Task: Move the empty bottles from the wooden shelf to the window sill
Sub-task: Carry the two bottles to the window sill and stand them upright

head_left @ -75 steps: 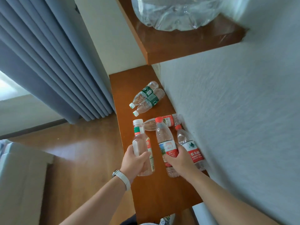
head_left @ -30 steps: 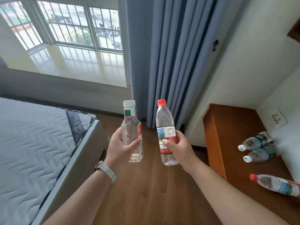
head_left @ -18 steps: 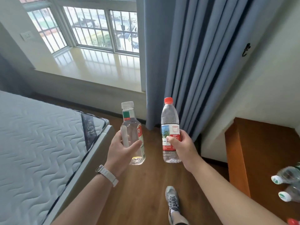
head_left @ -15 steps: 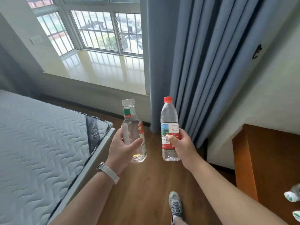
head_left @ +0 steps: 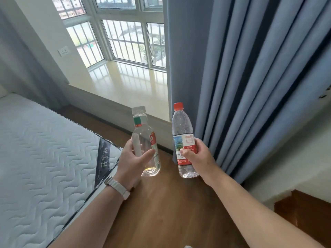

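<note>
Left grip (head_left: 131, 162): I see it wrapped around the clear white-capped plastic bottle (head_left: 146, 140), upright
Right grip (head_left: 200, 158): clasping the clear red-capped plastic bottle with red label (head_left: 183, 136), upright, just beside the left one
Glossy cream window sill (head_left: 129, 85): beyond both grips, bare
Blue pleated curtain (head_left: 241, 77): behind the right grip
White quilted mattress (head_left: 44, 167): left of the left grip

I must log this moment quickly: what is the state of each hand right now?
Left hand: closed around the white-capped bottle, upright.
Right hand: closed around the red-capped bottle, upright.
</note>
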